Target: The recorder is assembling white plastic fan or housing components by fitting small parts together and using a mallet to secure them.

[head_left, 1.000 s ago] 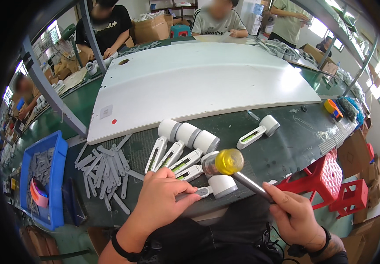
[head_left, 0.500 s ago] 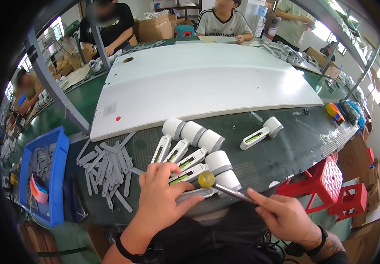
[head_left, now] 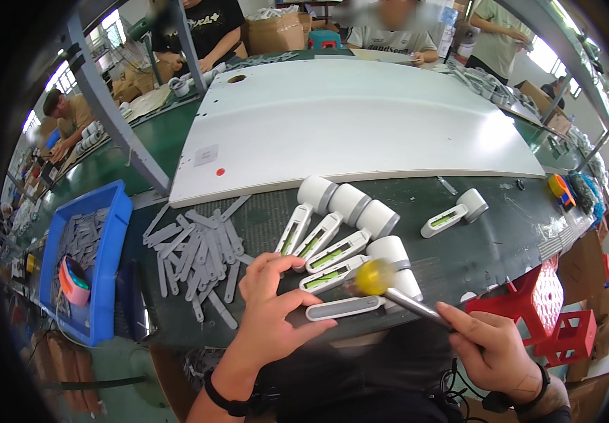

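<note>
My right hand (head_left: pixel 495 345) grips the metal shaft of a mallet (head_left: pixel 417 307). Its round yellow head is blurred by motion and hangs over the nearest white device. That white-handled device (head_left: pixel 346 308) has a grey strip along its handle, and its round end is partly hidden behind the mallet. The thumb and index finger of my left hand (head_left: pixel 265 321) close around the handle's left end. Several similar devices (head_left: pixel 339 250) lie fanned out just beyond, with white cylindrical ends and green showing in their handle slots.
A pile of loose grey strips (head_left: pixel 202 250) lies left of the devices. A blue bin (head_left: pixel 103 296) holds more strips and an orange-pink object. One device (head_left: pixel 456 213) lies apart at right. A large white board (head_left: pixel 361 127) covers the far table; people sit beyond. Red stools (head_left: pixel 516 303) stand at right.
The whole view has shifted, so the table things sit farther right. The mallet head has lifted and moved slightly right, uncovering more of the grey-stripped handle. My left hand stays at that handle.
</note>
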### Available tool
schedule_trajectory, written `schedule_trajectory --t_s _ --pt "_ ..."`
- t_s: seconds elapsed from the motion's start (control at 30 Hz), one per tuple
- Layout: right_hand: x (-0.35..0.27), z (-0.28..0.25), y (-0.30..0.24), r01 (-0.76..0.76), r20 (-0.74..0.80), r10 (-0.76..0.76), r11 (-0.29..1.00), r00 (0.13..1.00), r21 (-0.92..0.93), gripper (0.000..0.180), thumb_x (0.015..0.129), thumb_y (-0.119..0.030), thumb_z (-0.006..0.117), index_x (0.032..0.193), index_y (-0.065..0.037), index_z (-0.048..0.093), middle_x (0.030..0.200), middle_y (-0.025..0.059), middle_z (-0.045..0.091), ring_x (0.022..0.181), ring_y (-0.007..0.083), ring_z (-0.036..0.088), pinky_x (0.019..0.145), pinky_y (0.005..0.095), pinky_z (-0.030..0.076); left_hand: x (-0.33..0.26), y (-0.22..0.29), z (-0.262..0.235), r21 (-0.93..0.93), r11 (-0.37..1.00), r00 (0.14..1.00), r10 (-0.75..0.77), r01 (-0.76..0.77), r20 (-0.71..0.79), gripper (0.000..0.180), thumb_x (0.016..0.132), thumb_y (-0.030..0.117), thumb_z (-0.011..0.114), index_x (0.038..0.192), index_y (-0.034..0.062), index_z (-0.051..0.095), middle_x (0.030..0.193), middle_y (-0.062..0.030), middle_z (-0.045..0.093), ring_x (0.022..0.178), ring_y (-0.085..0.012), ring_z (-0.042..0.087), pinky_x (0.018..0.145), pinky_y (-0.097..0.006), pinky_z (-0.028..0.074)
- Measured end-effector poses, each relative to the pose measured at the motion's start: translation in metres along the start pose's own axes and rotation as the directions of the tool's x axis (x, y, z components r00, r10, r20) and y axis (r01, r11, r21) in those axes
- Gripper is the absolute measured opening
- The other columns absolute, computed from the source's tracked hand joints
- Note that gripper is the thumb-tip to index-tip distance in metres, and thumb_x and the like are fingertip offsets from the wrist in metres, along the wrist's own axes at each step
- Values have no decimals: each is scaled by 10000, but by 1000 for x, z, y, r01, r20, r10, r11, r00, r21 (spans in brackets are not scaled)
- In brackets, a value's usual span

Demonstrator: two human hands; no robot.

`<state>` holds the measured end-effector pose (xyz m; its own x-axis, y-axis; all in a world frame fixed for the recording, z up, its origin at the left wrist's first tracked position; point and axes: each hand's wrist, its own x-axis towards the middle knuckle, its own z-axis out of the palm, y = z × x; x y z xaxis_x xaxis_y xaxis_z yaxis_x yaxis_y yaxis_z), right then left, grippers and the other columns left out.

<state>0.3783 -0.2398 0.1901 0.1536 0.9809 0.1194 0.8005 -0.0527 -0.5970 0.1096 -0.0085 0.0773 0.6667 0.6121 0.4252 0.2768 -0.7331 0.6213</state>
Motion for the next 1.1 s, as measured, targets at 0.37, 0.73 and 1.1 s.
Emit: schedule_trajectory --t_s 0.37,0.73,1.1 --pt "18 26 -8 126 54 -129 991 990 41 570 1018 -129 796 1575 -189 692 748 75 614 601 289 646 560 442 548 -2 -3 1 -3 999 999 -32 32 23 393 682 368 1065 920 156 835 1576 -83 599 1506 -448 429 1207 -604 284" --pt "23 30 3 115 169 -117 993 979 25 564 997 -66 800 1549 -147 718 736 86 595 610 299 624 586 427 518 -5 3 -13 20 999 999 -28 28 19 394 741 368 1025 1040 183 848 1619 -96 569 1518 -426 426 1245 -596 291" --pt "-31 15 57 -230 -6 236 951 972 209 512 1017 -7 701 1529 10 698 784 89 613 680 189 587 685 317 464 -38 -25 -124 548 834 980 -155 64 121 240 830 61 862 995 230 907 1421 -59 678 1374 -368 535 1146 -504 390"
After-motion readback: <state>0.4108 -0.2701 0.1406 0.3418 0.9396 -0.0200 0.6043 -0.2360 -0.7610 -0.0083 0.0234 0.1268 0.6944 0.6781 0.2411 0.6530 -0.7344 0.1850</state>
